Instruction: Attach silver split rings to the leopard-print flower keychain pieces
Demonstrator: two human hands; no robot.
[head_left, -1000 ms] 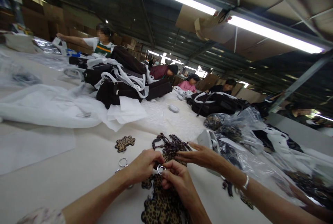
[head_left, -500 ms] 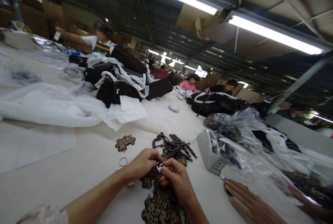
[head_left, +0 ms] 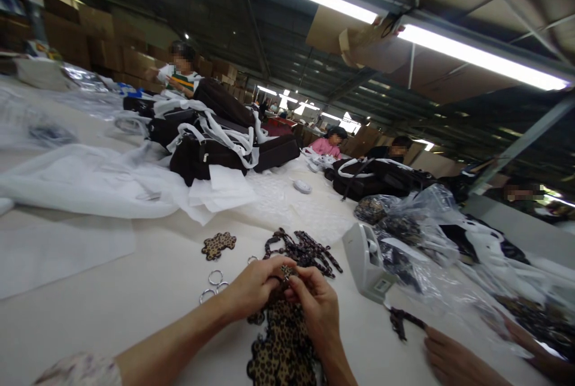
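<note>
Closely pinched, the grip of the left hand [head_left: 254,289] and that of the right hand [head_left: 321,302] meet on a small leopard-print piece [head_left: 286,272], mostly hidden by the fingers. Directly below them, toward the desk's near edge, lies a heap of leopard-print shapes [head_left: 283,347]. Just beyond the hands is a tangle of dark chains [head_left: 305,251]. Left of them are loose metal rings [head_left: 215,278], and a bit farther from the near edge, a single leopard-print cutout [head_left: 218,246] lies flat. To the right stands a grey dispenser [head_left: 366,266]; past it, nearer the right edge, a co-worker's hand [head_left: 458,356] is at a dark strap [head_left: 402,319]. Clear plastic bags [head_left: 426,212] cover that side behind the dispenser. Toward the far edge of the desk [head_left: 171,254], dark bags [head_left: 211,155] with white wrapping sit piled, near white sheets [head_left: 224,188].
</note>
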